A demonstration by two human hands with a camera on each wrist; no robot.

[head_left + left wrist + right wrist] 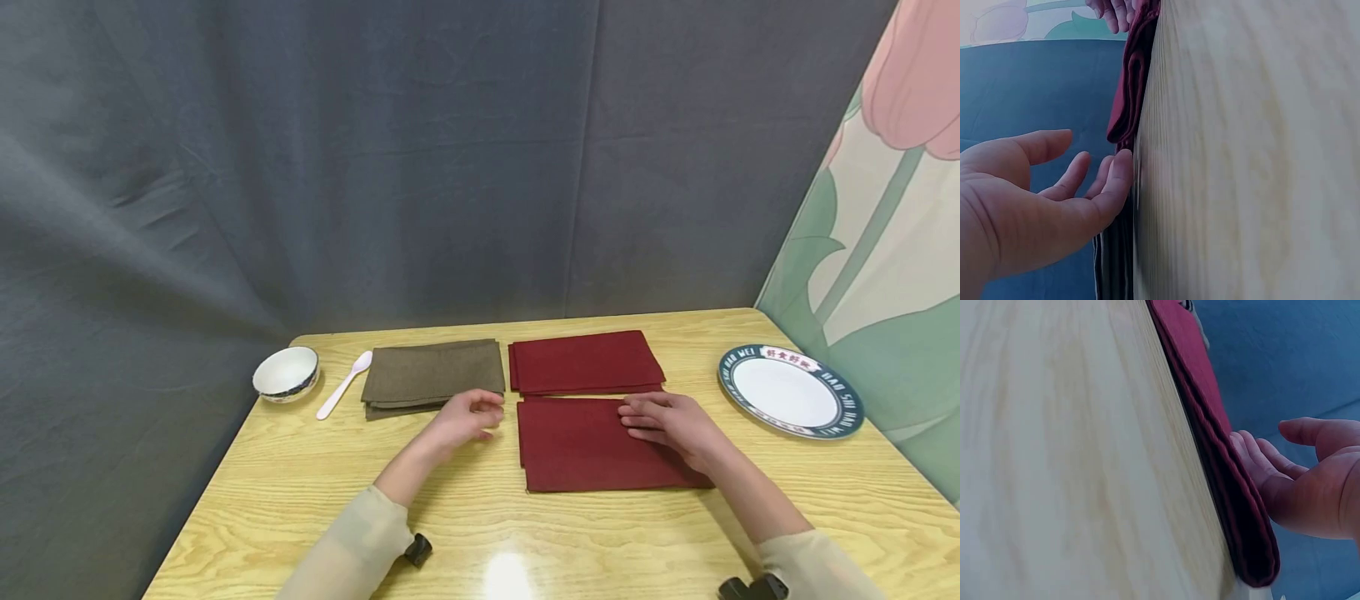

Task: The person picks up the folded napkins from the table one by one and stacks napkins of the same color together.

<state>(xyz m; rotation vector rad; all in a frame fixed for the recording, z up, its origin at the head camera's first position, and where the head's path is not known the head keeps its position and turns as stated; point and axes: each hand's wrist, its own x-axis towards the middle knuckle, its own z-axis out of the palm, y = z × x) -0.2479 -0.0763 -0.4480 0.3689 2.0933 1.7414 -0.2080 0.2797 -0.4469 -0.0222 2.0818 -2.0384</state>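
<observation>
Here the near red napkin (596, 443) lies folded flat on the wooden table (480, 533), and everything else can be placed from it. Just behind it sits a second folded red napkin (585, 362), the two edges almost meeting. To the left of that rear one lies a stack of olive-brown napkins (433, 377), and further left again a white plastic spoon (343, 385) and a small white bowl (286, 373). Well to the right of the near napkin stands a white plate (789, 390) with a dark lettered rim.

The right hand (670, 422) rests on the near napkin's upper right part, fingers stretched flat and pressing the cloth, gripping nothing; the right wrist view shows them lying along the folded layers. The left hand (471, 415) hovers just off the napkin's left edge, by the front corner of the brown stack, fingers loosely bent and empty. From the left wrist view its fingertips (1119, 172) seem to brush the table or the cloth edge, though the blur leaves that uncertain.

By my reading, the work in hand is smoothing or folding the near napkin, with one hand pinning it. A next move would call for the left hand to take hold of the free left edge while the right keeps the cloth from sliding
</observation>
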